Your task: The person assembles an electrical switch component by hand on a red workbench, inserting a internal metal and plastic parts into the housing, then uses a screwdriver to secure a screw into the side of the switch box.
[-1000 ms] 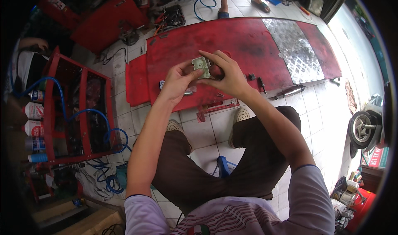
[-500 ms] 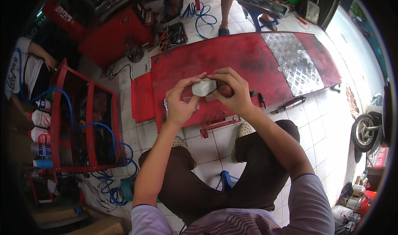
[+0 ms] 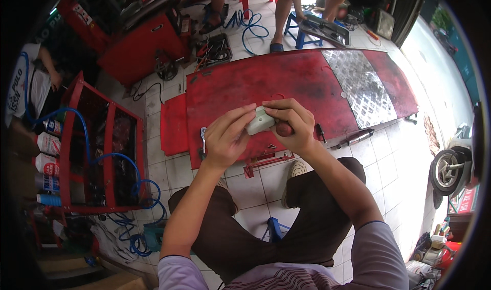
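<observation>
A small pale, whitish part (image 3: 259, 123) with a small hole in its face is held over the red lift platform (image 3: 230, 85). My left hand (image 3: 225, 137) is closed on its left side, thumb and fingers pinching it. My right hand (image 3: 299, 125) touches its right upper edge with the fingertips. In that same palm sits a reddish-brown, round-ended handle (image 3: 285, 129); the rest of that tool is hidden by the hand. Below the hands, a few small screws (image 3: 271, 146) lie on the platform near a red metal bracket (image 3: 268, 160).
A red tool cart (image 3: 110, 152) stands left, with a blue air hose (image 3: 148, 180) on the floor. A silver-black cylindrical tool (image 3: 353, 139) lies at the platform's near right edge. Beyond the platform another person bends over a dark panel (image 3: 327, 31) on a blue stool. A wheel (image 3: 446, 171) stands right.
The pale part has turned in my hands, now showing a face with a hole, and sits slightly lower. Beyond the platform, the other person has bent down and the dark panel is lower.
</observation>
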A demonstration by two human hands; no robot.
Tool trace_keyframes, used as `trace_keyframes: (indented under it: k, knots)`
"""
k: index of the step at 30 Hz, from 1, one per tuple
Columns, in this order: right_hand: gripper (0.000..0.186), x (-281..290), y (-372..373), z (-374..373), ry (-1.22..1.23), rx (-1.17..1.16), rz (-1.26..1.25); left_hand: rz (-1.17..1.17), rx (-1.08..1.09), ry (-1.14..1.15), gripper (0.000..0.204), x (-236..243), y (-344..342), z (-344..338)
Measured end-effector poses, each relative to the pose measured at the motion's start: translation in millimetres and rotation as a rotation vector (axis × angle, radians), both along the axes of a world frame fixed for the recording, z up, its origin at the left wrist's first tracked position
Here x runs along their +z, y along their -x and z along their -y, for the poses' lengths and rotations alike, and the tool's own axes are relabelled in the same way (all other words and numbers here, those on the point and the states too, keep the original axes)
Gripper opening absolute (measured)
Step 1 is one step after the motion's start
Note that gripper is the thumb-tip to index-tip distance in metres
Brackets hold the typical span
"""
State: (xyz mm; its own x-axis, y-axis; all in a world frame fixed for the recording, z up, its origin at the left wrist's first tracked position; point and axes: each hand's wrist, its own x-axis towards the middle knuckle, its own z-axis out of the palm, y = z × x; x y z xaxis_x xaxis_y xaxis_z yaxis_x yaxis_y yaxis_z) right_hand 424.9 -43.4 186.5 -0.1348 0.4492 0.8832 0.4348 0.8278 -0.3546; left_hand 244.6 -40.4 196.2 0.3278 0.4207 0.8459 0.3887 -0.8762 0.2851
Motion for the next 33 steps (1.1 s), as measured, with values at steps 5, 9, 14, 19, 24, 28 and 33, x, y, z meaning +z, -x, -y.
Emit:
trace_keyframes:
  k: [5,9,14,19,24,28,33]
  knots:
    - [0.043,4,1,-2,0.182,0.068,0.07,0.028,-0.054,0.208,0.043,-1,9,-2]
    - [0.045,-8,-1,-6,0.276,0.132,0.083,0.078,-0.08,0.3,0.042,-14,10,-5]
    - [0.047,-11,-5,-9,0.285,0.172,0.121,0.109,-0.105,0.352,0.039,-20,10,-5]
    - [0.047,46,2,-3,0.268,0.146,0.142,0.103,-0.098,0.384,0.045,40,16,1]
    - [0.044,79,5,13,0.347,0.155,0.092,0.13,-0.096,0.42,0.045,75,15,17]
    - [0.042,84,6,20,0.383,0.17,0.08,0.134,-0.123,0.451,0.043,82,17,22]
    - [0.04,90,5,24,0.399,0.218,0.049,0.148,-0.132,0.524,0.04,90,17,27]
